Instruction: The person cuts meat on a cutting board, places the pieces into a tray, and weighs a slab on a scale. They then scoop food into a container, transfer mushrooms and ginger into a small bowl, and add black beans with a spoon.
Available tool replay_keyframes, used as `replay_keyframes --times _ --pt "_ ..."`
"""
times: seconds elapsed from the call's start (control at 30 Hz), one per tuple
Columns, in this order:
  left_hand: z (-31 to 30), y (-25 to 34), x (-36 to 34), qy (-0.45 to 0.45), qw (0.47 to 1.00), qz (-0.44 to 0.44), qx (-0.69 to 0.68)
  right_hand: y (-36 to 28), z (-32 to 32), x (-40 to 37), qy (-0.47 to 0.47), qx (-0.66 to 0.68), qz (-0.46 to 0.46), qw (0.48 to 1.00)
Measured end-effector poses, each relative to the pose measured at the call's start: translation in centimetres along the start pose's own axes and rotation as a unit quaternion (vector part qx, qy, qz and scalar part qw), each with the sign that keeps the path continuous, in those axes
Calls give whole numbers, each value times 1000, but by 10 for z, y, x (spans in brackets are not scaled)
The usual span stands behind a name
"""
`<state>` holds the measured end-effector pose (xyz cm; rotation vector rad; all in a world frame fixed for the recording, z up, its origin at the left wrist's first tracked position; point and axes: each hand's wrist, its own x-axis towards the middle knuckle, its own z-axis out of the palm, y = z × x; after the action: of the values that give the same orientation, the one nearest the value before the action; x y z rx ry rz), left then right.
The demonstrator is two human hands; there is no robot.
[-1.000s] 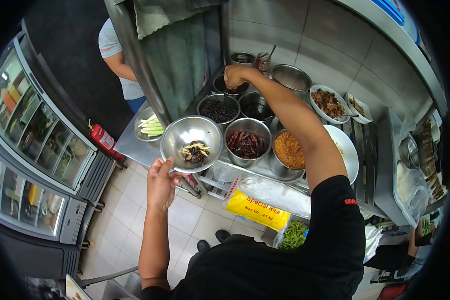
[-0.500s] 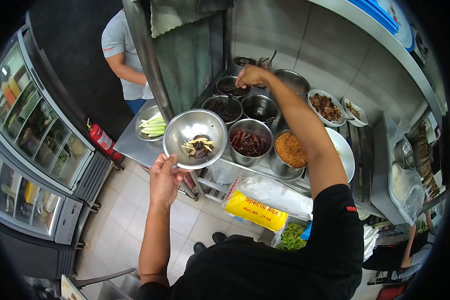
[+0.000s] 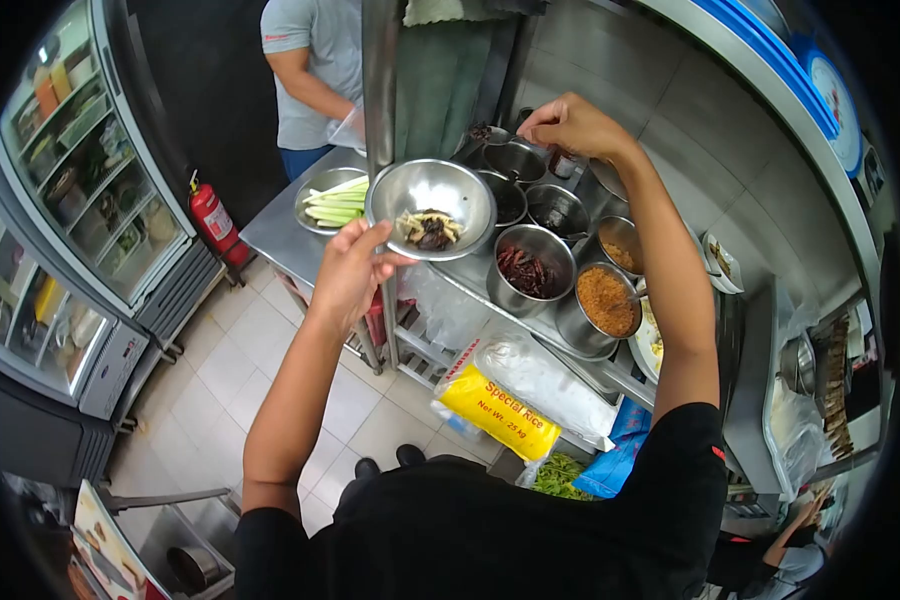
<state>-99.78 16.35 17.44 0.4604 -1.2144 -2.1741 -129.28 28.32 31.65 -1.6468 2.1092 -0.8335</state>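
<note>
My left hand [image 3: 353, 268] grips the rim of a steel bowl [image 3: 468, 190], thumb on top, holding it in front of the rack of pots. Pale yellow strips and dark pieces [image 3: 430, 230] lie in the bowl. Over the back pots, my right hand [image 3: 578, 127] has its fingers pinched together; I cannot tell what is in them. A clump of dark pieces [image 3: 483, 132] shows just left of those fingertips, above a steel pot [image 3: 515, 160]. Closer to me stand a pot of dried red chillies [image 3: 526, 272] and a pot of orange-brown crumbs [image 3: 608, 300].
Left of the bowl, a dish of cut green sticks [image 3: 335, 208] sits on a steel table [image 3: 275, 235]. A person [image 3: 315, 80] in grey stands behind it. Below the pots lies a yellow rice sack [image 3: 500, 412]. A fridge [image 3: 90, 190] and fire extinguisher [image 3: 215, 215] stand left.
My view has shifted, moving the pots rightward and down in the picture. My right hand has risen from over a back pot. The steel bowl is still in my left hand.
</note>
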Motion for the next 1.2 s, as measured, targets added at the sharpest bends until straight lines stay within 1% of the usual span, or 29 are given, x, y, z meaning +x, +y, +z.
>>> replay_keyframes --times 0.03,0.07,0.1,0.13,0.17,0.23,0.27,0.37,0.53,0.57,0.63,0.67,0.73,0.77,0.83,0.9,0.97,1.03,1.1,1.17,1.2 --pt "1 2 2 -8 1000 -3 -3 -13 5 -7 11 -36 -25 999" --pt "3 4 3 -17 1000 -6 -5 -36 17 -19 13 -118 -86 989" --pt "4 6 4 -16 1000 -5 -8 -23 35 -17 50 -176 -165 969" --pt "5 7 5 -21 1000 -5 -7 -30 55 -26 92 -273 -226 930" --pt "6 7 5 -27 1000 -5 -7 -37 76 -37 134 -367 -284 876" --pt "7 7 5 -29 1000 -2 -10 -36 101 -43 159 -442 -309 827" --pt "10 8 4 -27 1000 0 -13 -36 103 -46 179 -426 -329 823" --pt "10 5 2 -21 1000 7 -12 -46 98 -53 190 -431 -322 821" --pt "6 -6 6 -23 1000 13 -10 -38 100 -53 195 -430 -352 808" --pt "5 -8 7 -24 1000 15 -10 -36 101 -54 182 -434 -344 812" --pt "4 -5 10 -26 999 23 -7 -41 96 -58 212 -412 -282 840" --pt "5 -5 10 -21 999 24 -8 -45 89 -59 211 -412 -284 840" --pt "8 -5 8 -11 1000 18 -6 -50 76 -61 214 -295 -174 915" --pt "8 -6 8 -10 1000 17 -5 -50 67 -57 229 -272 -139 924" --pt "6 -7 8 -14 1000 21 -16 -43 44 -47 250 -314 -73 913" --pt "8 -7 0 -5 1000 19 -18 -40 19 -35 168 -352 77 918" --pt "5 -7 -9 19 999 39 3 -21 11 -17 140 -394 120 900" --pt "1 -9 -19 26 998 55 8 30 5 13 117 -449 114 879" --pt "-7 -8 -34 47 997 66 12 72 10 38 120 -504 44 854" --pt "-20 -12 -50 73 994 79 14 60 21 38 57 -495 65 864" --pt "-34 -18 -54 87 992 83 27 58 21 40 72 -484 61 870"
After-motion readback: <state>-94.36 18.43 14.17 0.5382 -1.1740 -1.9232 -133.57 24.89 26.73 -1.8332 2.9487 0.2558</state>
